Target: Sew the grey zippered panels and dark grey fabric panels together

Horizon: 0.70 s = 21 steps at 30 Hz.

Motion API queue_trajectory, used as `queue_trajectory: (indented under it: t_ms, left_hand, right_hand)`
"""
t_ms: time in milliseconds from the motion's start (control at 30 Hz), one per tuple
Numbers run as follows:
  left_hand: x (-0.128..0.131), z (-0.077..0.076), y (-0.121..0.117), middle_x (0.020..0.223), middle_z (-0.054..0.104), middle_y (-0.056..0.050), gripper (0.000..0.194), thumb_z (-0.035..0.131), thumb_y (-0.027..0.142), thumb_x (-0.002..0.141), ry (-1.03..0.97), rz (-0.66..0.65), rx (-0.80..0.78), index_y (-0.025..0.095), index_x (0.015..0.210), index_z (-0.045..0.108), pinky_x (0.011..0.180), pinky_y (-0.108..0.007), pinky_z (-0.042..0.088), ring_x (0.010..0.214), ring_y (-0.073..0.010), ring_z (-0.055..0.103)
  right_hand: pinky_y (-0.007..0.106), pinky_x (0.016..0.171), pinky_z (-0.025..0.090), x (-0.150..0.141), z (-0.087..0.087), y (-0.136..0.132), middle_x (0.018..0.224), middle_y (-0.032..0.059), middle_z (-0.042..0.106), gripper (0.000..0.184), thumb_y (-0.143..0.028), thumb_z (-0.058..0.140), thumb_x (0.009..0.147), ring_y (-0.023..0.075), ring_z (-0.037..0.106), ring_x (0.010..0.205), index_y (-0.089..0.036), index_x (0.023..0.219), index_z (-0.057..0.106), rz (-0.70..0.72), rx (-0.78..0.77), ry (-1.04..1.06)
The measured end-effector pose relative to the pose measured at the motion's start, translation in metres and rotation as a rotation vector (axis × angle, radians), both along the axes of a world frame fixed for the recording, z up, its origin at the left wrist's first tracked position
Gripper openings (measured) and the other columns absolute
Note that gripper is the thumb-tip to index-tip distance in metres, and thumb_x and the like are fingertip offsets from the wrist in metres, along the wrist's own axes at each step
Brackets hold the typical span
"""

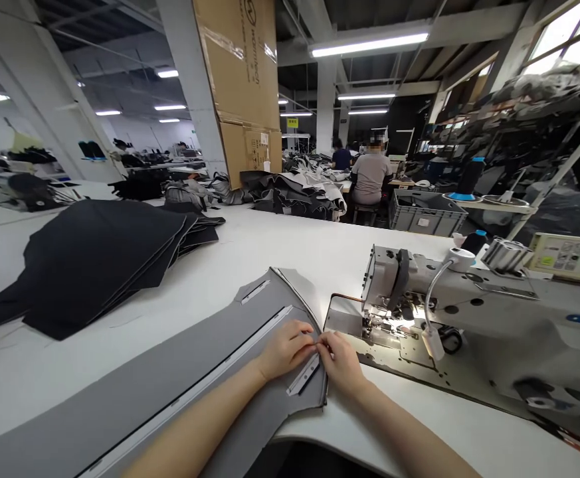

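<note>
Here, a worker's left hand (284, 348) and right hand (342, 362) pinch together, fingertips (316, 338) meeting over a grey panel (264, 312) lying flat on a white sewing table (210, 239); what they grasp is too small to tell. An industrial sewing machine (469, 312) stands just right, its lamp (432, 342) lit; a stack of black panels (90, 265) lies further left.

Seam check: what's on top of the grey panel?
The left hand and right hand rest on the grey panel, fingers meeting, beside a short pale strip; a long strip runs along it. The area under the hands is covered.
</note>
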<state>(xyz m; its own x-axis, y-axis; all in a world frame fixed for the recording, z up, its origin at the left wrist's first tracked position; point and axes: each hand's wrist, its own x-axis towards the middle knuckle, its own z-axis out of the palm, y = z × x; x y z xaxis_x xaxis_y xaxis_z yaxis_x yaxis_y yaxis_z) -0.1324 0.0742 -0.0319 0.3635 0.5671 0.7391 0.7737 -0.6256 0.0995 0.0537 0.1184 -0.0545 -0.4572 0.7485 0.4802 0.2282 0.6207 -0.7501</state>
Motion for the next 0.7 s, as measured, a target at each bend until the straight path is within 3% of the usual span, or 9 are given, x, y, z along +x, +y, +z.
queue_trajectory:
  t_ms: [167, 300, 400, 467, 567, 700]
  left_hand:
    - [0.013, -0.001, 0.034, 0.098, 0.069, -0.009, 0.02, 0.045, 0.025, 0.097, -0.112, 0.067, -0.092, 0.02, 0.093, 0.064, 0.08, -0.036, 0.058, 0.091, -0.0204, 0.066]
    - [0.019, -0.001, 0.054, 0.095, 0.068, -0.007, 0.025, 0.04, 0.026, 0.098, -0.173, 0.057, -0.252, 0.02, 0.09, 0.063, 0.084, -0.035, 0.056, 0.092, -0.019, 0.065]
    - [0.018, -0.003, 0.048, 0.095, 0.067, -0.006, 0.029, 0.037, 0.026, 0.099, -0.191, 0.04, -0.399, 0.019, 0.088, 0.064, 0.086, -0.034, 0.054, 0.092, -0.0178, 0.063]
    - [0.018, -0.003, 0.039, 0.102, 0.067, -0.005, 0.019, 0.049, 0.028, 0.094, -0.173, 0.06, -0.529, 0.02, 0.091, 0.066, 0.09, -0.036, 0.052, 0.098, -0.0193, 0.062]
    - [0.024, 0.001, 0.029, 0.114, 0.065, -0.004, 0.013, 0.068, 0.027, 0.08, -0.189, 0.182, -0.717, 0.021, 0.091, 0.068, 0.098, -0.041, 0.05, 0.109, -0.0237, 0.059]
    - [0.039, 0.009, 0.032, 0.111, 0.064, -0.004, 0.007, 0.07, 0.026, 0.079, -0.222, 0.307, -0.796, 0.022, 0.084, 0.071, 0.102, -0.048, 0.046, 0.11, -0.0252, 0.058]
  right_hand:
    - [0.031, 0.062, 0.042, -0.001, -0.004, 0.035, 0.069, 0.0018, 0.061, 0.023, -0.041, 0.05, 0.087, 0.0184, 0.054, 0.065, -0.023, 0.074, 0.05, -0.036, -0.237, 0.135]
    - [0.028, 0.059, 0.041, 0.007, -0.003, 0.054, 0.061, -0.0013, 0.056, 0.039, -0.06, 0.055, 0.082, 0.0147, 0.049, 0.058, -0.023, 0.073, 0.048, 0.038, -0.423, 0.233]
    - [0.024, 0.052, 0.035, 0.012, 0.0, 0.054, 0.058, -0.0037, 0.052, 0.046, -0.067, 0.062, 0.076, 0.0109, 0.041, 0.052, -0.023, 0.07, 0.048, 0.13, -0.558, 0.269]
    - [0.023, 0.048, 0.03, 0.012, 0.002, 0.05, 0.058, -0.0044, 0.05, 0.049, -0.068, 0.064, 0.075, 0.0092, 0.035, 0.049, -0.023, 0.07, 0.048, 0.179, -0.637, 0.292]
    - [0.023, 0.046, 0.025, 0.009, 0.004, 0.045, 0.059, -0.005, 0.049, 0.051, -0.07, 0.067, 0.072, 0.008, 0.03, 0.048, -0.023, 0.07, 0.048, 0.206, -0.723, 0.351]
    - [0.023, 0.047, 0.022, 0.005, 0.006, 0.041, 0.059, -0.0057, 0.047, 0.051, -0.068, 0.07, 0.07, 0.0077, 0.029, 0.049, -0.023, 0.068, 0.048, 0.164, -0.771, 0.463]
